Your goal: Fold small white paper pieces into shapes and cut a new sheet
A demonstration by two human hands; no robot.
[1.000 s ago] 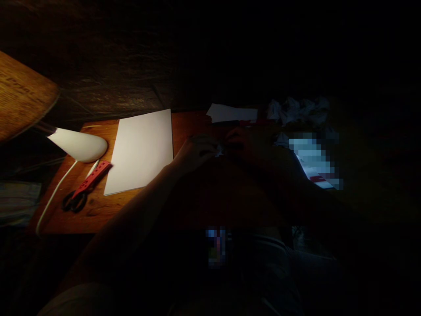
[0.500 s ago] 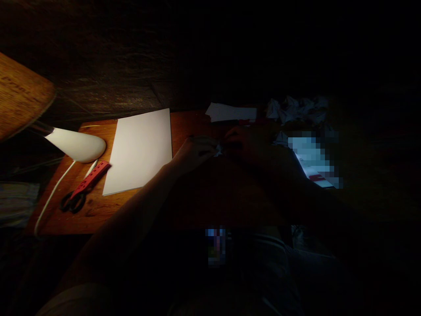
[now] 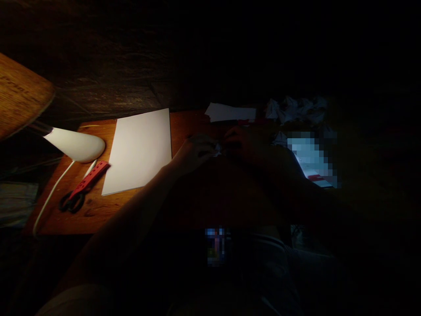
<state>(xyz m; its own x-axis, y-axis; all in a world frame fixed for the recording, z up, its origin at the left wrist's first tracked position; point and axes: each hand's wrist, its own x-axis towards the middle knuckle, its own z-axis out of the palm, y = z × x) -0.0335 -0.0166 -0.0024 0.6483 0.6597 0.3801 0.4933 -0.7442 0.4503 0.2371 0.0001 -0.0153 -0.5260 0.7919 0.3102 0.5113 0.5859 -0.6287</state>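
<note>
In the dim middle of the wooden table, my left hand (image 3: 199, 149) pinches a small folded piece of white paper (image 3: 217, 149) from the left. My right hand (image 3: 240, 139) is on the paper's other side, its fingers curled in and close against it. Deep shadow hides most of the right fingers, so their exact contact with the paper is hard to see. A stack of white paper sheets (image 3: 140, 151) lies left of my left hand. Beyond my hands are some smaller cut white papers (image 3: 232, 113).
A lamp (image 3: 77, 142) with its cord stands at the left, beside scissors (image 3: 79, 188) with a red patterned cover and black handles. Several folded white paper shapes (image 3: 287, 109) sit at the back right. A lit phone or tablet screen (image 3: 311, 158) lies right of my right arm.
Both hands stay in almost the same place around the small paper, with only slight finger movement. The view has shifted very slightly.
</note>
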